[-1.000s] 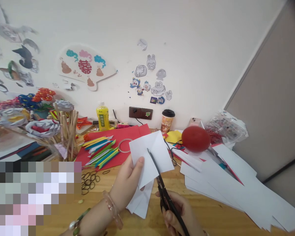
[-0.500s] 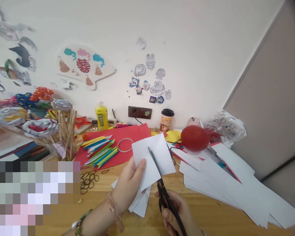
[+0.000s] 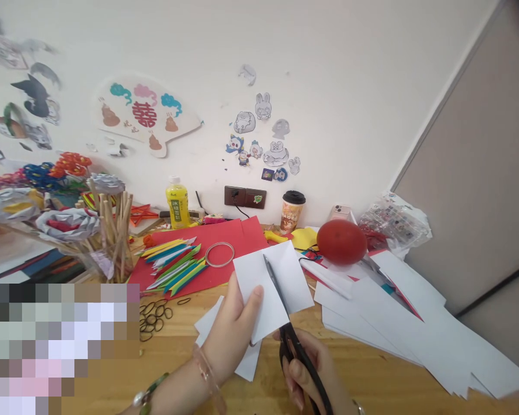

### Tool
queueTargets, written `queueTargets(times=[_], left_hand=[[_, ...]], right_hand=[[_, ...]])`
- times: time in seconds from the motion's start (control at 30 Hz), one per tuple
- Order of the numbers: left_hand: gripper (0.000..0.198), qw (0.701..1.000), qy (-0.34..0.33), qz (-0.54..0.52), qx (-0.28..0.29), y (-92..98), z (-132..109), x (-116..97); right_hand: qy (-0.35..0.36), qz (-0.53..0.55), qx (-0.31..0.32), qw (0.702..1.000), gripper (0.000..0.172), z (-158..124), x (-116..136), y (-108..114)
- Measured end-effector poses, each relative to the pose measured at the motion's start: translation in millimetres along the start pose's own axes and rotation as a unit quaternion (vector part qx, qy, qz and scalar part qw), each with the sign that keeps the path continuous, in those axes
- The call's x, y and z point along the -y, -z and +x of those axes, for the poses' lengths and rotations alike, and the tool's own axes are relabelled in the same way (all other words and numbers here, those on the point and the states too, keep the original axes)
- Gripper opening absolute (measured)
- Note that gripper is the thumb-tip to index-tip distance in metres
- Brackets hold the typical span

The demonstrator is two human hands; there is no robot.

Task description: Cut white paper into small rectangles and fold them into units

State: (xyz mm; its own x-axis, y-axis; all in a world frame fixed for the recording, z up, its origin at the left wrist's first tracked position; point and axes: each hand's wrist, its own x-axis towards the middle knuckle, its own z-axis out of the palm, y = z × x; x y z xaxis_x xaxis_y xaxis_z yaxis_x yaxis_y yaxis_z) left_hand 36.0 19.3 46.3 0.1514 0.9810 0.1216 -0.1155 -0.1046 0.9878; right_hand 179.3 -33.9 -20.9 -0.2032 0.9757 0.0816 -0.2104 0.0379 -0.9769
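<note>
A white sheet of paper [image 3: 259, 300] is pinched in my left hand [image 3: 237, 323], thumb on top and the other fingers hidden beneath. My right hand [image 3: 309, 369] is wrapped around the handles of black scissors [image 3: 292, 343]. One dark blade lies over the paper, its tip near the upper edge; the other blade is out of sight, behind the sheet. Below the left hand, more white paper pieces [image 3: 247, 366] lie on the wooden table [image 3: 190, 357].
Red paper [image 3: 246, 230] bears folded coloured strips [image 3: 177, 268] and a ring [image 3: 219, 254]. Black rubber bands [image 3: 153, 320] lie at left. A yellow bottle [image 3: 178, 203], lidded cup [image 3: 293, 211] and red balloon [image 3: 341, 242] stand behind. White sheets [image 3: 398, 323] spread at right.
The paper has shifted slightly right and down and turned a little, together with my left hand. The scissors have moved slightly right with it, still across the sheet.
</note>
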Motion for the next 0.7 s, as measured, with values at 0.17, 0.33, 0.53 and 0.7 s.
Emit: queueTargets(times=[0.17,0.33,0.53,0.7], left_hand=[[0.043,1.000,0.005,0.022,-0.002,-1.4,0.6,2.7],[0.043,0.999,0.021,0.030,-0.008,-1.0,-0.7,0.8],[0.045,0.999,0.031,0.038,-0.003,-2.1,-1.8,-0.5],[0.046,0.998,0.029,0.047,0.000,-1.8,-0.7,-2.1]], right_hand=[[-0.032,0.008,-0.027,0.999,0.063,0.8,2.7,-4.8],[-0.053,-0.001,-0.064,0.997,0.064,0.6,3.0,-7.3],[-0.066,-0.005,-0.086,0.994,0.058,0.7,-2.9,-4.6],[-0.058,-0.009,-0.083,0.995,0.057,-0.4,-3.8,-3.8]])
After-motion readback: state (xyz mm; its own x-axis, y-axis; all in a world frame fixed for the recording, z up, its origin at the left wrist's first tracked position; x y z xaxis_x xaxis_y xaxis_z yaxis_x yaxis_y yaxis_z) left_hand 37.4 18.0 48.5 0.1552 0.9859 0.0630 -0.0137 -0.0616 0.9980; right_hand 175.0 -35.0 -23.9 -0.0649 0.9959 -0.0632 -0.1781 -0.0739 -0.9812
